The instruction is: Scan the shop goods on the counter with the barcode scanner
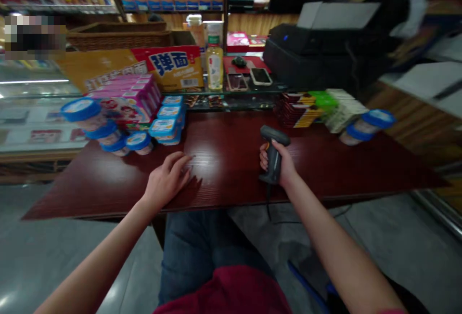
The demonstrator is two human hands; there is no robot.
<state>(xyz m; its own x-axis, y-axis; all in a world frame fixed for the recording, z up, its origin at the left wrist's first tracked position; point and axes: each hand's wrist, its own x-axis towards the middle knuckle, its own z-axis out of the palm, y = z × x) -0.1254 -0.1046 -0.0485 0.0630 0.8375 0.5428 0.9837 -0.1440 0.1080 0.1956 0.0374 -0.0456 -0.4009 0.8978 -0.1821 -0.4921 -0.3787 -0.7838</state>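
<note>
My right hand (282, 162) is wrapped round the grip of a grey barcode scanner (273, 152), held upright over the dark red wooden table (231, 136), its cord hanging off the front edge. My left hand (169, 177) lies flat on the table, fingers stretched out, holding nothing. Nearest to it, at the left, is a cluster of blue-lidded cups (108, 131) and small blue-topped tubs (166, 121).
Pink boxes (126, 95) and a red-and-yellow carton (169, 66) stand behind the cups. A bottle (214, 63) and two phones (249, 79) sit on the glass counter. Stacked packs (310, 107) and two lying cups (366, 126) are at right, a black printer (325, 44) behind.
</note>
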